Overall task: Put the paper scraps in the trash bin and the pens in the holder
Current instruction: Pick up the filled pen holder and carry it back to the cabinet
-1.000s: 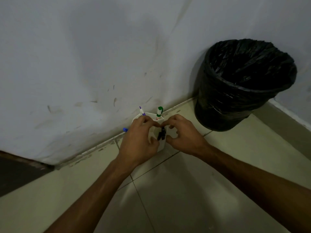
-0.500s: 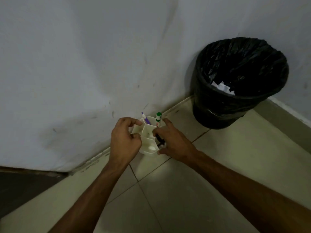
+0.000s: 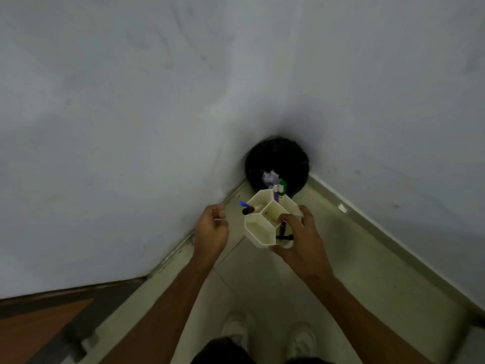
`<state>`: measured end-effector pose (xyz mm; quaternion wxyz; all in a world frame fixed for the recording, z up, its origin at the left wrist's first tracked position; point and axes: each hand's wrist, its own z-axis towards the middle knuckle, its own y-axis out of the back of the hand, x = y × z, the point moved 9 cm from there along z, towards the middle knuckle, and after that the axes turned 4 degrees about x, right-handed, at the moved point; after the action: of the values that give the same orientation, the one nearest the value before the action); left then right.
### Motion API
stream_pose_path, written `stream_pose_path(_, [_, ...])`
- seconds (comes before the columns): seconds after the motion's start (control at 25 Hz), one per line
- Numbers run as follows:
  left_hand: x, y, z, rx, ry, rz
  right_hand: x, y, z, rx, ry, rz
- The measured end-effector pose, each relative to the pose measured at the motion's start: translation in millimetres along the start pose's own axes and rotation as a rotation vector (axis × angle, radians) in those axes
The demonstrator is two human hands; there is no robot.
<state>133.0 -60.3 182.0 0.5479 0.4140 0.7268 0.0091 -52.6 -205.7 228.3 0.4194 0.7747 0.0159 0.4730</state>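
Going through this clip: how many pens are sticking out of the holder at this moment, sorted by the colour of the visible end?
green-capped marker: 1
purple pen: 1
blue-tipped pen: 1
black-capped pen: 1
black clip pen: 1
Total in the holder: 5

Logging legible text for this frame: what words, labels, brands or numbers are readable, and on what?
None can be read.
Green-capped marker in the white hexagonal plastic pen holder: a faint reddish mark on its white barrel, too blurred to read.
Black-lined round trash bin and crumpled paper scrap: no text visible.
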Motion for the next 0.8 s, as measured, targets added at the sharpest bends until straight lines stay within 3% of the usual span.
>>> stream_pose_path(0.16, [-148.8,-11.8,-98.7,0.245,-0.020,0.012,66.3,153.5,-104.2,-0.157,-0.137,0.025])
stream_pose_path(0.36, [-288.9,-52.1,-223.7,0.513,-0.188,-0.018,113.4,301.1,-250.8,-0.456,-0.280,0.049])
stream_pose_path(0.56, [-364.2,-147.6,-378.8,0.841,-0.357,0.089,93.9,398.7,-415.7,-0.783,-0.526,0.075])
stream_pose_path(0.8, [-404.1,-258.9,-538.8,1.060,-0.531,0.210,25.4,459.6,-575.5,-1.001,-0.776,0.120])
